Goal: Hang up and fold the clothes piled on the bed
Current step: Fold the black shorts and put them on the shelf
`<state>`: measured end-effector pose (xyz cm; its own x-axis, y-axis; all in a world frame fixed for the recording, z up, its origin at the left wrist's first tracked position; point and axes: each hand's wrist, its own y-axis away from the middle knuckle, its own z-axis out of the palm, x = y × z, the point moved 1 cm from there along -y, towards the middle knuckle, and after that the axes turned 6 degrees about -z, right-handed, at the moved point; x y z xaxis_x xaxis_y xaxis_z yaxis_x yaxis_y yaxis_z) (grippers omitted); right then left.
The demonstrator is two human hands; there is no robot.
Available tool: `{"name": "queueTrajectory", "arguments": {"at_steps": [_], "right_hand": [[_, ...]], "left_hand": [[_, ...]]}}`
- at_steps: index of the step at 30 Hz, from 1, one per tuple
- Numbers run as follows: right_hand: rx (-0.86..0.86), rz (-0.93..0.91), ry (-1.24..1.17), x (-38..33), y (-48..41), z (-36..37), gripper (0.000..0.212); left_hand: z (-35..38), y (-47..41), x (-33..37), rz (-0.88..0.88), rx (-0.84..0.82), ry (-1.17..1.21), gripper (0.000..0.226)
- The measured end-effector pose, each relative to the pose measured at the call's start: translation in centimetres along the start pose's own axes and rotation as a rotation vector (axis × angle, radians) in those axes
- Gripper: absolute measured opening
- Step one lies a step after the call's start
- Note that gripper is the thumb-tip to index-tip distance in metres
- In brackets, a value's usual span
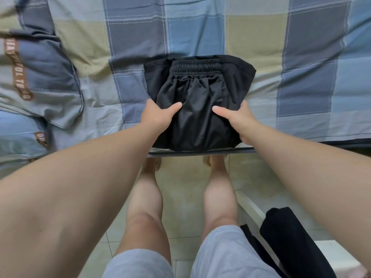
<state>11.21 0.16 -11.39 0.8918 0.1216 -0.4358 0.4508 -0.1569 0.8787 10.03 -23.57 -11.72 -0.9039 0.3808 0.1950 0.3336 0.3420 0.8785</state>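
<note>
My left hand (158, 115) and right hand (239, 121) pinch the near corners (thumbs on top) of the folded black elastic-waisted shorts (196, 93) at the near edge of the checked bed (301, 77), waistband lying straight away from both grips.

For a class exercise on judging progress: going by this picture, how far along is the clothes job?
Done: the black shorts look folded into a compact bundle, waistband showing. In hand: the left hand and right hand grip its sides at the bed edge. Left: another dark garment lies on white furniture at lower right; whether it needs folding is unclear. No pile or hangers show.
</note>
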Motion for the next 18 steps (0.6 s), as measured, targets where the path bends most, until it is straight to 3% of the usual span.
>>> {"name": "queueTrajectory", "arguments": {"at_steps": [4, 8, 13, 18], "right_hand": [[-0.017, 0.07, 0.044, -0.4, 1.6, 0.4, 0.06], [-0.064, 0.21, 0.089, -1.1, 5.0, 0.3, 0.054], [-0.061, 0.329, -0.077, -2.0, 12.3, 0.5, 0.038], [0.025, 0.317, -0.302, -1.8, 22.8, 0.4, 0.038]], "left_hand": [[-1.2, 1.1, -0.9, 0.015, -0.086, -0.027, 0.062], [-4.1, 3.5, -1.7, -0.031, -0.16, -0.105, 0.05], [-9.6, 7.7, -1.9, -0.163, -0.287, -0.259, 0.069], [-14.5, 14.7, 0.0, -0.086, -0.314, -0.334, 0.068]]}}
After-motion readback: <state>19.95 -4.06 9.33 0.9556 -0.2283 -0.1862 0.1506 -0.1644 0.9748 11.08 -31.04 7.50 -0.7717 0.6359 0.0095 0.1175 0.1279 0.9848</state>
